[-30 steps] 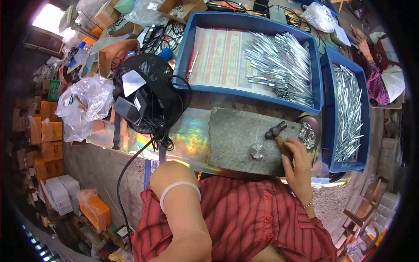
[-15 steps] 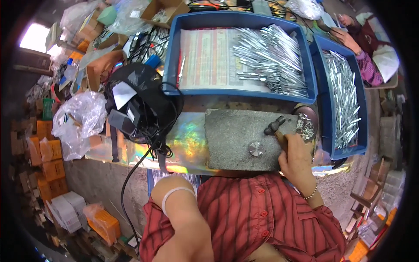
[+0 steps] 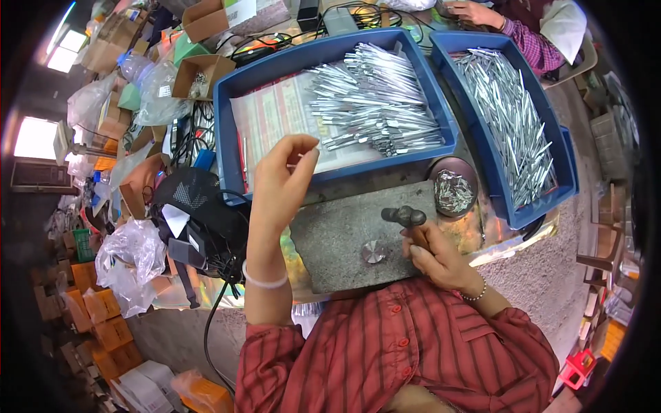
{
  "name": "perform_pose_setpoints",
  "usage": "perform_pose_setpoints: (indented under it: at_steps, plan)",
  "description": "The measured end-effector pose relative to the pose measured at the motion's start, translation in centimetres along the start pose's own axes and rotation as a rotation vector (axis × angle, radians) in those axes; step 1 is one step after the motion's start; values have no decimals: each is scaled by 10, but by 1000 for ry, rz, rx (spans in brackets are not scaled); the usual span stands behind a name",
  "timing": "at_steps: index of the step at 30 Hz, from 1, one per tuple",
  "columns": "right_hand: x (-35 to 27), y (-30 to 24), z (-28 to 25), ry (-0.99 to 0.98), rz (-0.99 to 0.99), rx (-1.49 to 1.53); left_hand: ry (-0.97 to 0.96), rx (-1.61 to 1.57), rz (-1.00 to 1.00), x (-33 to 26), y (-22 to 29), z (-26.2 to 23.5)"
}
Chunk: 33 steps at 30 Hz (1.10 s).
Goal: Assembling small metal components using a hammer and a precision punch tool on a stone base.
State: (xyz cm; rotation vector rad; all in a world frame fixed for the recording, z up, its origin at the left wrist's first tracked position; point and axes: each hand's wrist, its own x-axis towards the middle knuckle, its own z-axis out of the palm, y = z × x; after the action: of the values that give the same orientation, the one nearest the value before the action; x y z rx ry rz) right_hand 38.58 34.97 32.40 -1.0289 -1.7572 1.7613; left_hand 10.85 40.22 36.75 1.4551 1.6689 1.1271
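My right hand (image 3: 441, 260) grips a small hammer by its handle. The dark hammer head (image 3: 404, 215) is over the right part of a grey stone slab (image 3: 334, 241). Just left of it, a round silver metal disc (image 3: 374, 252) lies on the slab. My left hand (image 3: 281, 180) is raised by the slab's far left corner, before the large blue tray (image 3: 337, 170). Its index finger and thumb curve toward each other with a gap, and no object shows between them. Many thin silver metal rods (image 3: 385, 103) are heaped in the tray's right half.
Beside the slab stands a round dish (image 3: 455, 186) of small metal pieces. A narrower blue tray (image 3: 511, 219) at right holds more rods. At left are a black mesh bag (image 3: 193, 196), cables and clear plastic bags (image 3: 131, 258). Another person's hand (image 3: 476, 14) is at far right.
My left hand has risen from my lap to the large tray's front edge, its fingers now visible. The hammer in my right hand has swung round and moved nearer me. The view has shifted.
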Motion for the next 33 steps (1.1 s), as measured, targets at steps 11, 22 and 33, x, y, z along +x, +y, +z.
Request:
perform_pose_setpoints:
  at_steps: [11,22,33]
  plan:
    - [7,12,-13,-63,-67,31,-243,468,-16,86,-56,19]
    - [10,0,-20,-133,-45,-73,-300,421,33,113,-81,29]
    - [12,-5,-16,-138,-71,-140,-451,712,212,115,-77,34]
